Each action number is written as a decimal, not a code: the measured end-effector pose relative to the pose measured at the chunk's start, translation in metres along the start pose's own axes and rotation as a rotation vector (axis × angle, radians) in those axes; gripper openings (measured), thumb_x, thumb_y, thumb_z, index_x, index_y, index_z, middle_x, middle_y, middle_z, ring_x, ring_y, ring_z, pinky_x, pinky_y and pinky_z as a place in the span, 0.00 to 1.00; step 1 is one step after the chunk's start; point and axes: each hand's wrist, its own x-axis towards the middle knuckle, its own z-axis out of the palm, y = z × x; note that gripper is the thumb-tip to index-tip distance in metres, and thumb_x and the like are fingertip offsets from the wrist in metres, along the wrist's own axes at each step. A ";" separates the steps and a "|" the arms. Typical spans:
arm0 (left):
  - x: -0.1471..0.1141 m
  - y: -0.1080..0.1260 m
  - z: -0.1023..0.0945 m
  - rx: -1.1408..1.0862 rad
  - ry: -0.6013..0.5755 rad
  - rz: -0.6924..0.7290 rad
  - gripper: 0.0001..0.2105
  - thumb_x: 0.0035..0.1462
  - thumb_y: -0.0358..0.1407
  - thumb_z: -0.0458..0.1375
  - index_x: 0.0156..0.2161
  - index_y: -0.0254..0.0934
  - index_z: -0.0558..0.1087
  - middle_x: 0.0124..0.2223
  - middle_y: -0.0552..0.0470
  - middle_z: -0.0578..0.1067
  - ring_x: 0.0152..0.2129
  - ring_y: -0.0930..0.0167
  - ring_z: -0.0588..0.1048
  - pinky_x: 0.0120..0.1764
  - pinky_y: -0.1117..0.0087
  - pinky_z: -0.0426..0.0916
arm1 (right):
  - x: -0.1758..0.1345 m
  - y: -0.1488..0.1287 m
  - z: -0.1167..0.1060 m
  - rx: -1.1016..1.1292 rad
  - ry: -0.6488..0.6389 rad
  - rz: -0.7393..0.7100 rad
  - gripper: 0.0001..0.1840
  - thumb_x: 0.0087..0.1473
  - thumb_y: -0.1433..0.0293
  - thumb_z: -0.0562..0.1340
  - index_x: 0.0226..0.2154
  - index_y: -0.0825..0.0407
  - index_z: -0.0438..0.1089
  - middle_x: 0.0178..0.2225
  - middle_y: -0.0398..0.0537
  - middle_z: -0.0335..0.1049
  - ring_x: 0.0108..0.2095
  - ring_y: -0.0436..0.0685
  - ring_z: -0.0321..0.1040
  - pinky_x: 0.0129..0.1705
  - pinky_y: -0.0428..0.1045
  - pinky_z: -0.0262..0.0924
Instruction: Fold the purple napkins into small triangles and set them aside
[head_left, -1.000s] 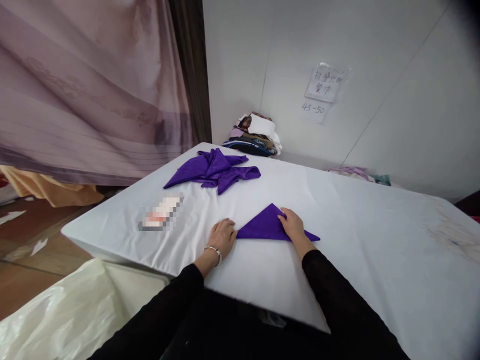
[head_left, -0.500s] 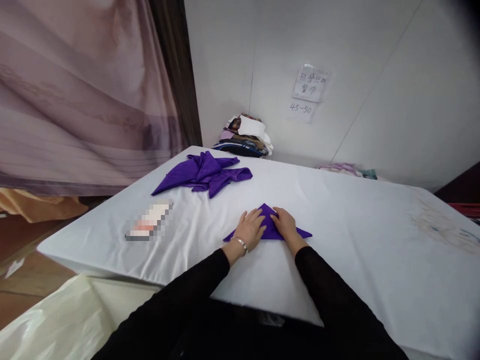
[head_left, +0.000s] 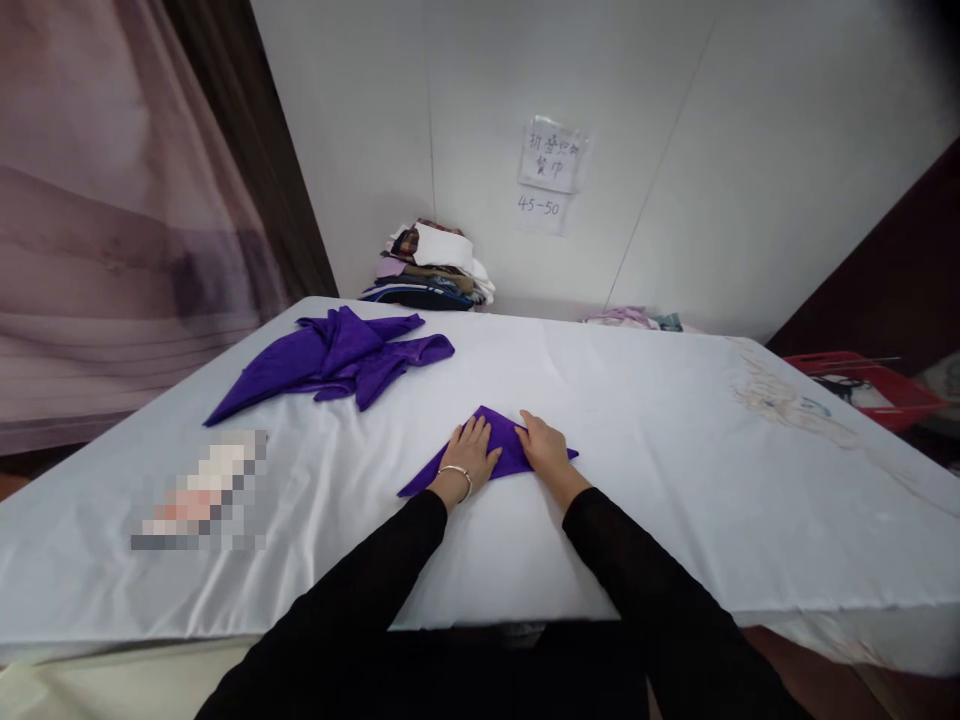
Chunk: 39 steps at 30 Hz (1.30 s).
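A purple cloth napkin (head_left: 504,462) lies folded in a broad triangle on the white tablecloth, its tip pointing away from me. My left hand (head_left: 471,452), a silver bracelet at its wrist, rests flat on the left half with fingers spread. At the right slope, the fingers of my right hand (head_left: 544,446) are bent around the napkin's edge; part of the grip is hidden under the hand. More purple cloth (head_left: 330,355) sits in a loose crumpled heap at the far left of the table.
A blurred-out flat object (head_left: 201,490) lies at the left. Folded fabrics are stacked (head_left: 431,265) behind the table, beneath a wall with a paper sign (head_left: 553,155). A red basket (head_left: 862,385) stands past the right edge. Embroidery marks the tablecloth (head_left: 645,520) on the right.
My view has turned to the right, so the scene sits further left and the red basket shows more. Both hands stay on the napkin, the right one slightly further along its right slope.
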 end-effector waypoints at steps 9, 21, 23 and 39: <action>0.002 -0.002 0.004 0.012 -0.001 0.012 0.28 0.61 0.45 0.39 0.61 0.30 0.55 0.65 0.43 0.51 0.62 0.61 0.47 0.60 0.56 0.43 | -0.032 0.050 -0.008 -0.086 0.042 0.118 0.20 0.61 0.66 0.46 0.53 0.48 0.60 0.43 0.51 0.69 0.40 0.56 0.66 0.39 0.48 0.57; 0.003 -0.001 0.002 -0.011 0.005 0.008 0.27 0.61 0.45 0.40 0.61 0.31 0.54 0.64 0.42 0.51 0.62 0.61 0.47 0.60 0.56 0.43 | -0.041 0.083 -0.027 -0.005 0.142 0.267 0.20 0.58 0.69 0.47 0.51 0.51 0.63 0.43 0.51 0.68 0.44 0.57 0.64 0.44 0.50 0.57; 0.003 -0.001 0.002 -0.007 0.008 0.011 0.27 0.61 0.44 0.40 0.61 0.30 0.54 0.64 0.42 0.52 0.62 0.61 0.47 0.60 0.55 0.43 | -0.040 0.073 -0.030 0.072 0.230 0.207 0.21 0.59 0.68 0.47 0.52 0.53 0.62 0.47 0.53 0.67 0.49 0.58 0.61 0.49 0.52 0.56; 0.002 -0.003 0.007 0.026 0.053 0.029 0.26 0.60 0.43 0.41 0.61 0.34 0.55 0.64 0.44 0.55 0.61 0.61 0.50 0.59 0.56 0.45 | -0.019 0.002 0.004 0.057 -0.167 -0.206 0.36 0.58 0.49 0.43 0.62 0.51 0.47 0.64 0.52 0.41 0.64 0.59 0.34 0.61 0.61 0.30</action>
